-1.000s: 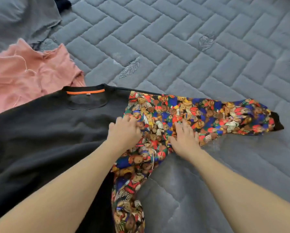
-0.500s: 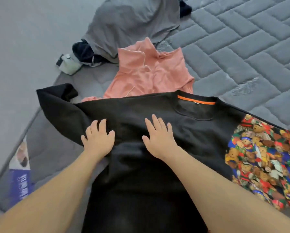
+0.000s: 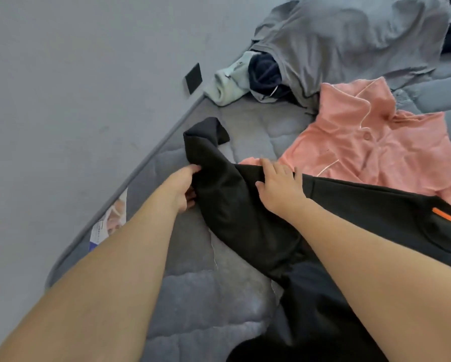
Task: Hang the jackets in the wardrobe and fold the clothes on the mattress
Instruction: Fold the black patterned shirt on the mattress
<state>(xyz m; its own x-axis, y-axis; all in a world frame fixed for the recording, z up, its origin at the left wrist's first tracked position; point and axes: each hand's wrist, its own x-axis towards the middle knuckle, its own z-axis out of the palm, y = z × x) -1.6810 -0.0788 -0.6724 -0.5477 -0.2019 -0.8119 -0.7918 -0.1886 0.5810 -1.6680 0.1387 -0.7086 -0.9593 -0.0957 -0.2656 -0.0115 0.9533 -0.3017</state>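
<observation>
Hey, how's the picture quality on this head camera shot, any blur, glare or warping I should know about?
Head view: light is soft and even, no glare, only faint shadows. The wide lens bends the mattress edge and stretches both forearms at the bottom. The black sweatshirt shows almost no fold detail. The left hand and right hand look slightly soft, as does the pink shirt.

Four garments: one black sweatshirt (image 3: 258,218), pink shirt (image 3: 370,142), grey top (image 3: 349,35), navy piece (image 3: 264,71).

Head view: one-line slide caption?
Left hand grips the black sweatshirt sleeve; right hand presses its shoulder.
</observation>
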